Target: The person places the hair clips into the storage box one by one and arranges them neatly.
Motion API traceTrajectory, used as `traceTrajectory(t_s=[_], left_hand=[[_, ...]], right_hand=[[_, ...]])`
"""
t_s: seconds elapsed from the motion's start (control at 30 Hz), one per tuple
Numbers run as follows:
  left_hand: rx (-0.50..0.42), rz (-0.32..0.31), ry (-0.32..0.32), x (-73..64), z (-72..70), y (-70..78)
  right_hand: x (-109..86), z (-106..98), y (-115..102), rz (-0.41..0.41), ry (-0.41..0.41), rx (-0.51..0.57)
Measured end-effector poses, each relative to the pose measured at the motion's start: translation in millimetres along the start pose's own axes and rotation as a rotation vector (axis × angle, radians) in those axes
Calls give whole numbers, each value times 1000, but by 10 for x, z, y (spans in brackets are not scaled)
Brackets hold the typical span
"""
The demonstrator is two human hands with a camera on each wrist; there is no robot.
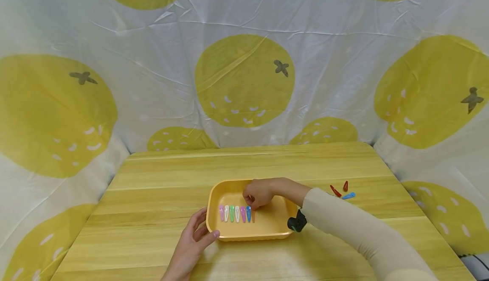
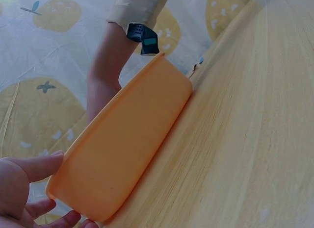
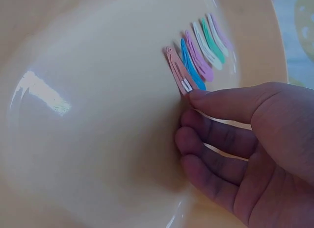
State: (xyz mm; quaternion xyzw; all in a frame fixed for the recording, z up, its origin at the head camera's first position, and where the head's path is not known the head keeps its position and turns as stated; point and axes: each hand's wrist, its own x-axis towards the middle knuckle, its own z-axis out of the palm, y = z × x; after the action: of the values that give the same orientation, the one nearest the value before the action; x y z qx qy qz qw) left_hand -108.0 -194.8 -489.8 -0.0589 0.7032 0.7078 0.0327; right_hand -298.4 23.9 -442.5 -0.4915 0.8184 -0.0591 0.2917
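1. Hair clip, orange (image 3: pixel 177 71): inside the yellow tray (image 1: pixel 269 226), just beside the blue clip (image 1: pixel 248 214) that ends a row of six. Whether it touches the tray floor, cannot tell.
2. Right hand (image 1: pixel 259 193): thumb and forefinger pinch the clip at what looks like its broader end; remaining fingers curl loosely.
3. Left hand (image 1: pixel 193 238): grasps the tray's corner, thumb at the rim, fingers against the outer wall.
4. Handling, judged: very light, thin and stiff, probably painted metal; smooth, so liable to skid or twist under a loose pinch. Breakage unlikely; hard squeezing might flex it.
5. Hold, judged: fingertip pinch across the broader end suits, leaving the narrow tip free and neighbouring clips unbumped.
6. Two red clips (image 1: pixel 335 191) and another blue clip (image 1: pixel 348 195) lie on the table (image 1: pixel 160 187), right of the tray.
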Motion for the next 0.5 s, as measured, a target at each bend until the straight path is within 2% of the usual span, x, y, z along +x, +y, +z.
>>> traceTrajectory(t_s=[0.5], left_hand=[[6, 0, 6, 3, 1, -1]], right_hand=[[9, 4, -12, 16, 5, -8]])
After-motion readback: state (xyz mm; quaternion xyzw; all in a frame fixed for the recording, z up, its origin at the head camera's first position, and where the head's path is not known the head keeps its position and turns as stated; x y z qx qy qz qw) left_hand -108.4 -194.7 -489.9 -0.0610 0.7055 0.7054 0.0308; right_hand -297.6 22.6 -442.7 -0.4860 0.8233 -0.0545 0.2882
